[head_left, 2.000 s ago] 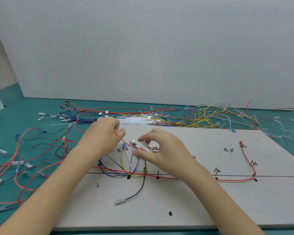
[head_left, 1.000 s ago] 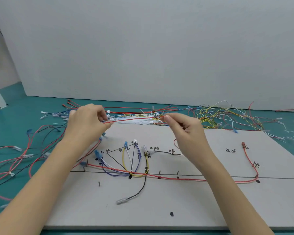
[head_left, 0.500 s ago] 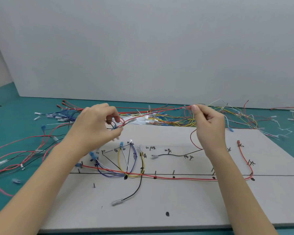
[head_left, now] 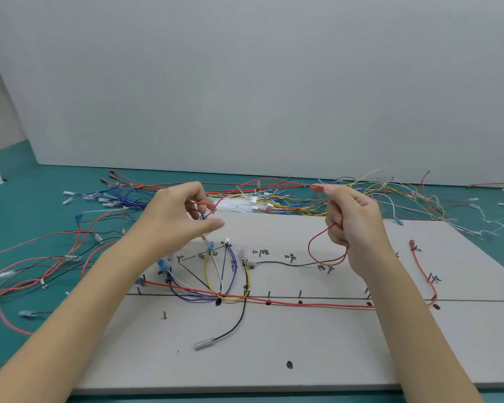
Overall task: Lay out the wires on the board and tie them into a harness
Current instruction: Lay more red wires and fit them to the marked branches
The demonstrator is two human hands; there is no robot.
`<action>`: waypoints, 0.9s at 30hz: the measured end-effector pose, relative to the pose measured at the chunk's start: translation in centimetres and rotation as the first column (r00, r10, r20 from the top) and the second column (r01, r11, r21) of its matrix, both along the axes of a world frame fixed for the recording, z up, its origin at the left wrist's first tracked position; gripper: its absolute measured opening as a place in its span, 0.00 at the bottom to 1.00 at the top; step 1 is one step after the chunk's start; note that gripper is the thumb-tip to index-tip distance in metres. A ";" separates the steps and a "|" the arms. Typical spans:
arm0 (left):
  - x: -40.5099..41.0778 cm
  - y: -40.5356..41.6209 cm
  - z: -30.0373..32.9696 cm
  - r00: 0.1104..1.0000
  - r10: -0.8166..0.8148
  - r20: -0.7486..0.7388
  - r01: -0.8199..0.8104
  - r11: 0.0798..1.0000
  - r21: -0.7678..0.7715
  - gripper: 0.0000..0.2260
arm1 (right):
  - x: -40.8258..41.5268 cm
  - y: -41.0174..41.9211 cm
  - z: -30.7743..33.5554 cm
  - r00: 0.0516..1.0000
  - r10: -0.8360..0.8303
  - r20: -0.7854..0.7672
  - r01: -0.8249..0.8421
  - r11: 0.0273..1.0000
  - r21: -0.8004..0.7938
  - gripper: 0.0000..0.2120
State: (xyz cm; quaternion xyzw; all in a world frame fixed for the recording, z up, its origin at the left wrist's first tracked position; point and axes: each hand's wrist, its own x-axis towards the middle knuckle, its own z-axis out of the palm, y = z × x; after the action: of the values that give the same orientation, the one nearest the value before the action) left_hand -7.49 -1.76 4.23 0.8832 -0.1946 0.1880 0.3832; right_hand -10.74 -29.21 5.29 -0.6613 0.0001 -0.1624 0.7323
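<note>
Head view: the big grey board (head_left: pixel 317 344) lies under both hands. The right hand (head_left: pixel 354 225) pinches one end of a thin red wire (head_left: pixel 262 181). The left hand (head_left: pixel 178 219) pinches the other end. The wire arcs in the air between them, above the board.

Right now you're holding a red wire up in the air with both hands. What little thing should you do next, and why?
Probably lower the red wire onto the board. The left hand and right hand pinch it stretched above the board, touching no pegs, while another red wire already lies along the line there.
</note>
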 end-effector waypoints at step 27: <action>-2.1 -4.1 -0.9 0.909 -0.146 0.390 0.116 0.988 0.098 0.18 | -2.1 8.3 -0.6 0.931 0.282 0.231 -0.208 0.931 -0.299 0.08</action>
State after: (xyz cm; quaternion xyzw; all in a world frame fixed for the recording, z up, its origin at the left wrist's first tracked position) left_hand -9.62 -5.91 3.37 0.8252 -0.3334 0.3294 0.3153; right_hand -12.80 -20.94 4.72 -0.7210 -0.2049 -0.1560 0.6433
